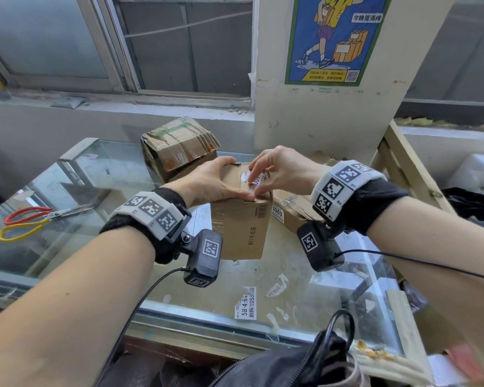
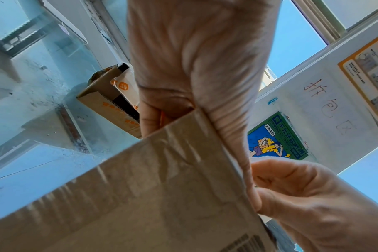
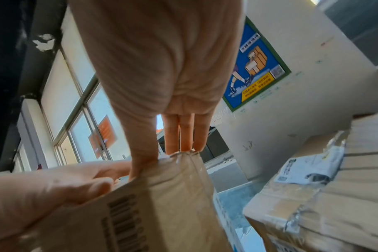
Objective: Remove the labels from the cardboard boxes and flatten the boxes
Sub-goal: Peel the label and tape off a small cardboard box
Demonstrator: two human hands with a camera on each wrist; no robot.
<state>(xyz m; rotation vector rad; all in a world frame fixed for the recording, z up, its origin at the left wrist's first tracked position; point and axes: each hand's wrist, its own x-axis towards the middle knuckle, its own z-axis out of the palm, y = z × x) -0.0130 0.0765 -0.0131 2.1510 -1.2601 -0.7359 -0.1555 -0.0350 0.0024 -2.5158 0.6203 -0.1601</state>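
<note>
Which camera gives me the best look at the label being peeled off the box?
The head view: the label lies on top of the box, under the right hand's fingertips. The left wrist view shows only the box's side; the right wrist view shows at most a white scrap at the top edge.

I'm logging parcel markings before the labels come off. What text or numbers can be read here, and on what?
"BY1号纸箱": printed on the front of the held cardboard box.
"1003": white sticker on the box to the right.
"58-4-6+": peeled label lying on the glass counter.
"拆包区": handwritten on the wall.
Blue poster: headline and small print too blurred to read.
Label under the right hand: unreadable.
</note>
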